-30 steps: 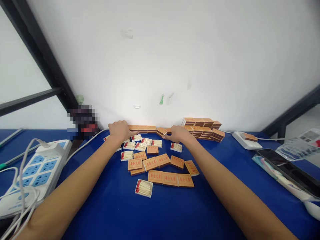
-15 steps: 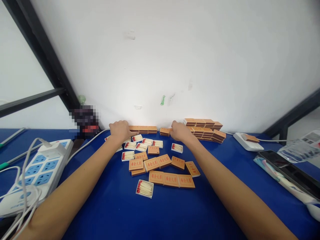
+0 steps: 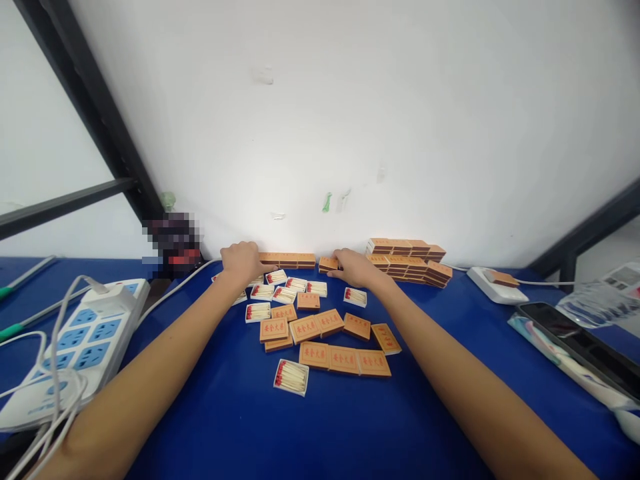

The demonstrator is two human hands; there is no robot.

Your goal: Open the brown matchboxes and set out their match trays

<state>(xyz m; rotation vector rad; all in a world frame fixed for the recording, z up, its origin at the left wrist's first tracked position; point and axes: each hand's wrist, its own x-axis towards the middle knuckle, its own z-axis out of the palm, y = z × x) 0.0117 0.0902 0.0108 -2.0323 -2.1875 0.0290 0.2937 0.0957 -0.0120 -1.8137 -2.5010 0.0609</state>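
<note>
Against the wall runs a row of orange matchboxes (image 3: pixel 287 261), and my left hand (image 3: pixel 242 262) is closed around its left end. A separate matchbox (image 3: pixel 327 265) sits just right of the row, across a narrow gap. My right hand (image 3: pixel 353 267) grips that box from the right, with fingers partly hidden behind it. Several open trays of red-tipped matches (image 3: pixel 285 295) lie before the row, and one more tray (image 3: pixel 291 377) lies nearer me. Closed matchboxes (image 3: pixel 343 360) are spread over the blue table (image 3: pixel 235 413). Stacked matchboxes (image 3: pixel 410 267) stand right of my right hand.
A white power strip (image 3: pixel 95 333) with cables lies at the left. On the right are a white adapter (image 3: pixel 495 285) with a matchbox on it, a black phone (image 3: pixel 575 343) and clear plastic packaging (image 3: pixel 595 297). Black metal bars (image 3: pixel 95 113) slant at both sides.
My right hand has shifted slightly left and its fingers have moved over the separate matchbox, which is now a little closer to the row. My left hand stays at the row's end.
</note>
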